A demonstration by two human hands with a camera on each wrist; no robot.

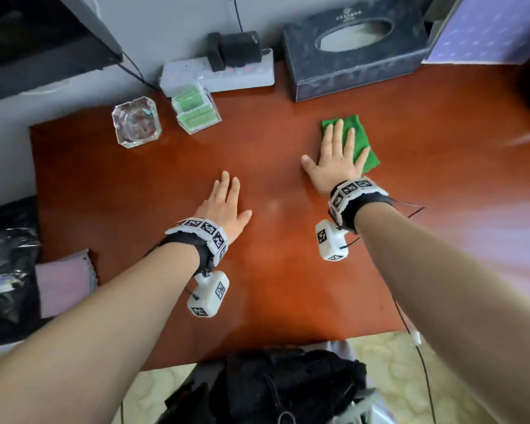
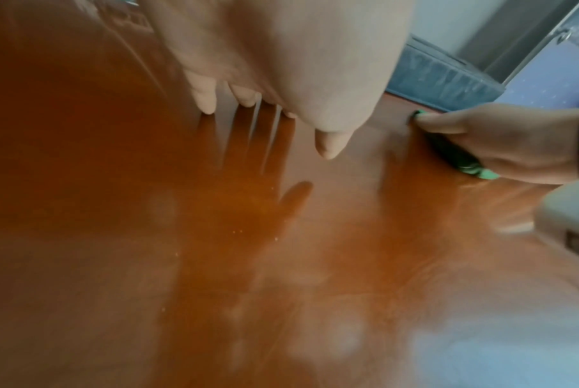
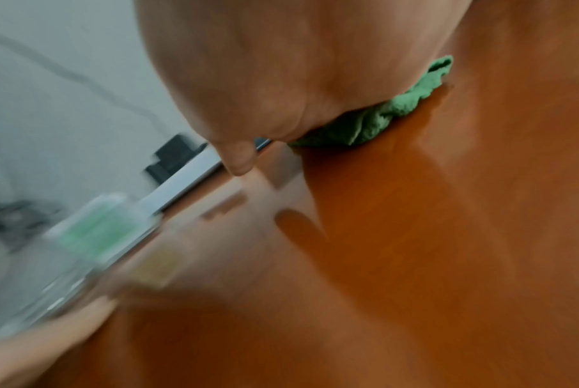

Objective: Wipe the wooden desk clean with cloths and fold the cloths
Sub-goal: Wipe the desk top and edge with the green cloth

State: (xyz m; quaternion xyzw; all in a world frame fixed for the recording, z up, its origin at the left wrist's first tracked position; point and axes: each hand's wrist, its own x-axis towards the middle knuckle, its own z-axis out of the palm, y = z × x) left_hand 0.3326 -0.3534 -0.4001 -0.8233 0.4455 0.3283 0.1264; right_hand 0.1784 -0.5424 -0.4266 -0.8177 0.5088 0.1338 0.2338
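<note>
Right hand (image 3: 281, 78) flat on green cloth (image 3: 381, 118) (bunched), glossy wooden desk (image 3: 414, 262)

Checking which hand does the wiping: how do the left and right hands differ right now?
The right hand presses flat on the green cloth; the left hand lies on bare desk, touching no cloth. The right hand reaches farther back, toward the tissue box. Both are open, fingers straight, palms down.

Both bare arms reach out over the tabletop (image 1: 257, 166). Left hand (image 1: 224, 206) is flat, fingers straight, mid-tabletop. Right hand (image 1: 337, 160) is flat too, fingers spread, pressing down nearer the far edge.
</note>
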